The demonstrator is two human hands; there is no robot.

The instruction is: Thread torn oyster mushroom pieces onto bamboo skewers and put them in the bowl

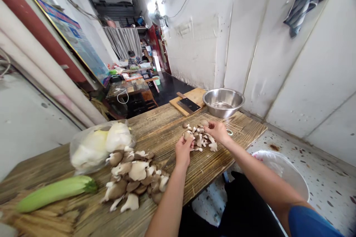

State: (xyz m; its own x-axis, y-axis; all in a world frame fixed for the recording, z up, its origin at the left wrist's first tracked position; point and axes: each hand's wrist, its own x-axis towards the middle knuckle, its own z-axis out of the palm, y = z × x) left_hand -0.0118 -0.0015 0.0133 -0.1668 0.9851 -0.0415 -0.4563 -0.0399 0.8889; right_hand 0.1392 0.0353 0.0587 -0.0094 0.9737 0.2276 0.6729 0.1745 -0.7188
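Observation:
My left hand (183,151) is closed on an oyster mushroom (188,135) at the near left side of a small pile of oyster mushrooms (204,140). My right hand (217,131) reaches in from the right, its fingers pinched on another oyster mushroom with a brownish cap (204,122). Both hands are just over the small pile, a little apart. A larger heap of oyster mushrooms (138,171) lies left of my left forearm. Thin wooden skewers (233,125) are spread on the table behind my right hand.
The wooden table (155,125) bears a steel bowl (224,103), a cutting board (198,94) with a cleaver (189,104), bagged cabbages (101,144) and a long green gourd (54,192). A lined white bin (286,172) stands on the floor at right. A wall runs along the right.

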